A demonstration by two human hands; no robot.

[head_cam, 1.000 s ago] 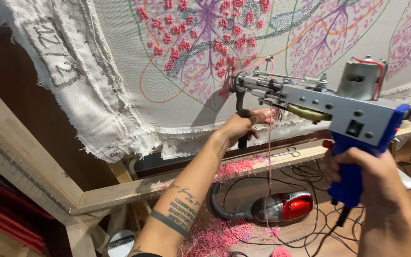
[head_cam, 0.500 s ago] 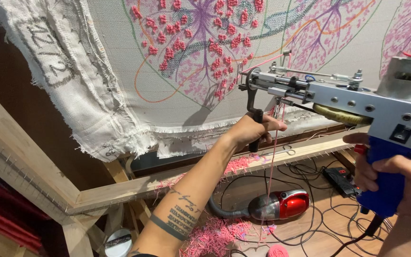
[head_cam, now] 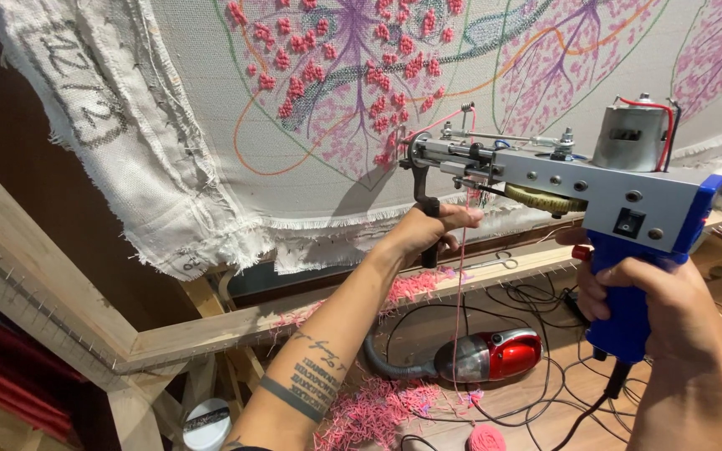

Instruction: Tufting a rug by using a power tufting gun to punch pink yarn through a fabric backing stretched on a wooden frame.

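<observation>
A: Pink yarn (head_cam: 461, 276) feeds up into my tufting gun (head_cam: 561, 179). Hands?

B: Well apart. My right hand (head_cam: 645, 296) is clamped round the blue grip at 4 o'clock; my left hand (head_cam: 429, 230) is closed on the black front handle, centre frame. The gun's nose is at the stretched cloth (head_cam: 394, 117), touching or just off it, can't tell.

A: Progress?

B: Pink tufts (head_cam: 327, 79) fill scattered patches of the drawn flower at 12 o'clock. Purple, green and orange outlines are mostly bare, and so are the flowers at 1 to 2 o'clock. I'd judge it early, most left to fill.

A: Clutter?

B: Wooden frame (head_cam: 236, 321) runs from 9 to 3. Red hand vacuum (head_cam: 495, 355) and black cables (head_cam: 536, 301) on the floor at 5 to 6, pink yarn scraps (head_cam: 386, 409) at 6. The hanging yarn runs close past my left wrist; could snag.
</observation>
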